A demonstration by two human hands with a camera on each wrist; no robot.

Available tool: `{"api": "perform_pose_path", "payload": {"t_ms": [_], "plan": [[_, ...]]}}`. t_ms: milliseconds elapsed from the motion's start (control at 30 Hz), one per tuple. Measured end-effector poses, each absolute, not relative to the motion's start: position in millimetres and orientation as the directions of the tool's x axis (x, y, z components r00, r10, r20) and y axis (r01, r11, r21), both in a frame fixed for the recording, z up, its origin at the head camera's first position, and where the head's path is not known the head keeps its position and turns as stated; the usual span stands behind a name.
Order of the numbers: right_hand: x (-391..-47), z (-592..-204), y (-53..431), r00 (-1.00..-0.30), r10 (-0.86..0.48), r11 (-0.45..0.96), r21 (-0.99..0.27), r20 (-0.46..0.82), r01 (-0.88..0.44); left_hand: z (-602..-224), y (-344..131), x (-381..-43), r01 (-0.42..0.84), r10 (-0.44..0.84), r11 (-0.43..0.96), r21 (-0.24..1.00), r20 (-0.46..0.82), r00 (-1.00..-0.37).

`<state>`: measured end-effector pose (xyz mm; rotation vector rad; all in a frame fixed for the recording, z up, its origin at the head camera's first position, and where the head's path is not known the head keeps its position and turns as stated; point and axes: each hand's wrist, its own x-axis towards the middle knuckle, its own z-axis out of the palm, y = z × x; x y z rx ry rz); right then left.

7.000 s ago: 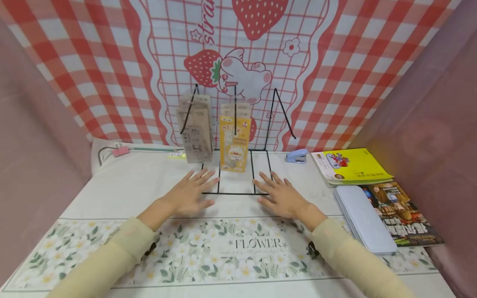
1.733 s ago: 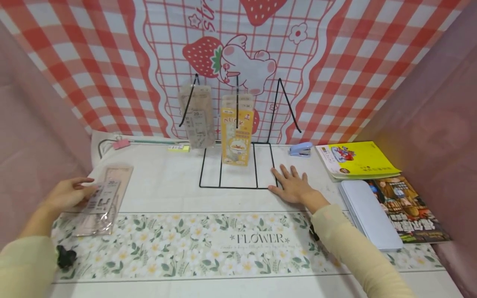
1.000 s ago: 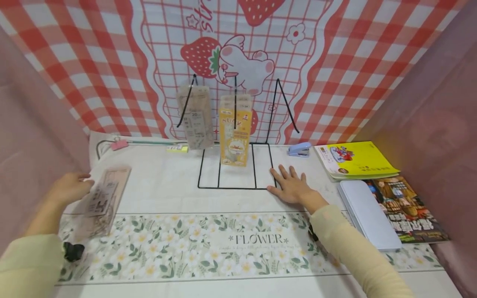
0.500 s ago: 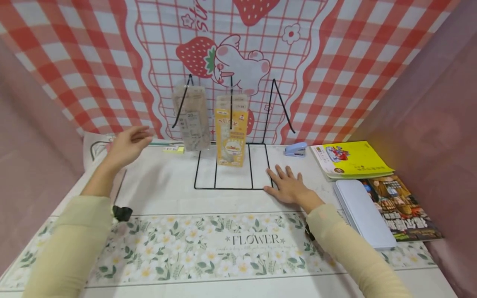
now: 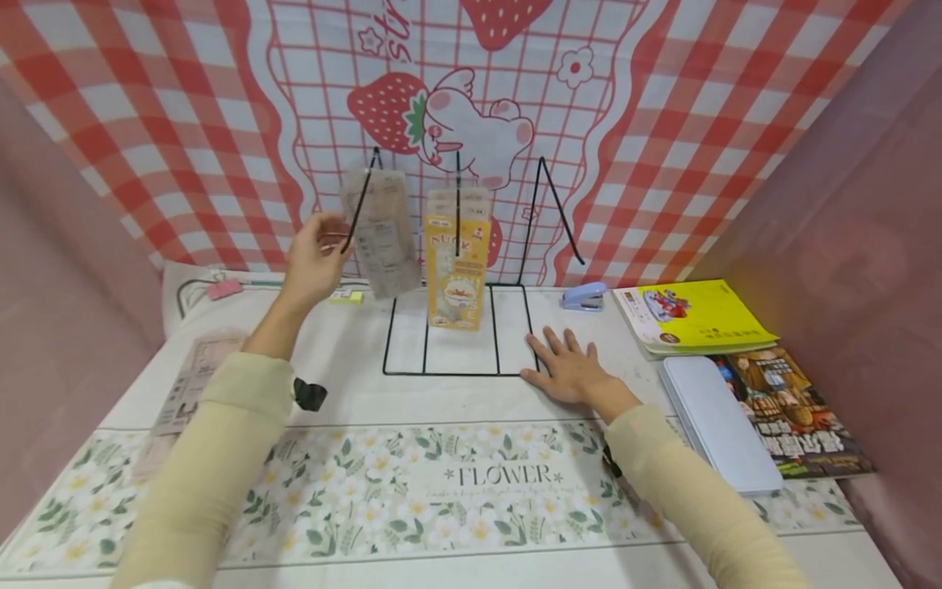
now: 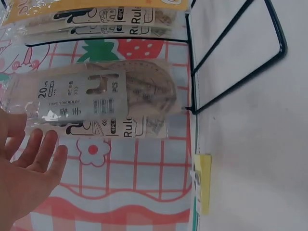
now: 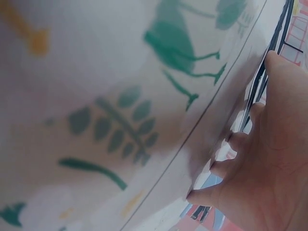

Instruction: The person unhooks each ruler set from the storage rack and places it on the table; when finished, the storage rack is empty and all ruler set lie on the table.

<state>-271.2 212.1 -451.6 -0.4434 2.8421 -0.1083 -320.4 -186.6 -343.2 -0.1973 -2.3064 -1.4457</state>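
Observation:
Clear packs of rulers [image 5: 386, 254] hang from the left hook of a black wire rack [image 5: 441, 374]; the front one has a grey "20 cm" label. My left hand [image 5: 312, 258] is raised beside that hook's tip, fingers loosely bent right at the pack's edge. In the left wrist view, its fingertips overlap the lower end of the front ruler pack [image 6: 82, 96]. Another ruler pack [image 5: 184, 393] lies flat on the table at left, partly hidden by my left sleeve. My right hand [image 5: 570, 372] rests spread on the table, fingertips at the rack's right base corner.
Yellow duck-print packs [image 5: 458, 278] hang on the middle hook. A blue stapler [image 5: 584, 296], a yellow book [image 5: 706, 315], a dark magazine [image 5: 795, 409] and a pale blue case [image 5: 721, 425] lie to the right. A pink clip [image 5: 224, 288] sits at back left.
One ruler pack came off the left hook and was laid on the table at left. My left hand let it go and moved up and right to the hanging packs; my right hand moved right.

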Motion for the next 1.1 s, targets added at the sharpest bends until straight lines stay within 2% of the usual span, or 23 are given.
{"api": "perform_pose_path", "payload": {"t_ms": [300, 500, 1100], "plan": [[-272, -449, 211, -0.919, -0.315, 0.948, -0.117, -0.239, -0.295, -337, -175, -330, 0.338, -0.135, 0.469, 0.816, 0.445, -0.885], [-270, -450, 211, -0.919, -0.314, 0.949, -0.115, -0.239, -0.295, -340, -176, -331, 0.38, -0.124, 0.408, 0.831, 0.462, -0.878], [-271, -452, 210, -0.919, -0.301, 0.953, -0.109, -0.255, -0.282, -341, -201, -292, 0.394, -0.021, 0.365, 0.843, 0.431, -0.902]]}}
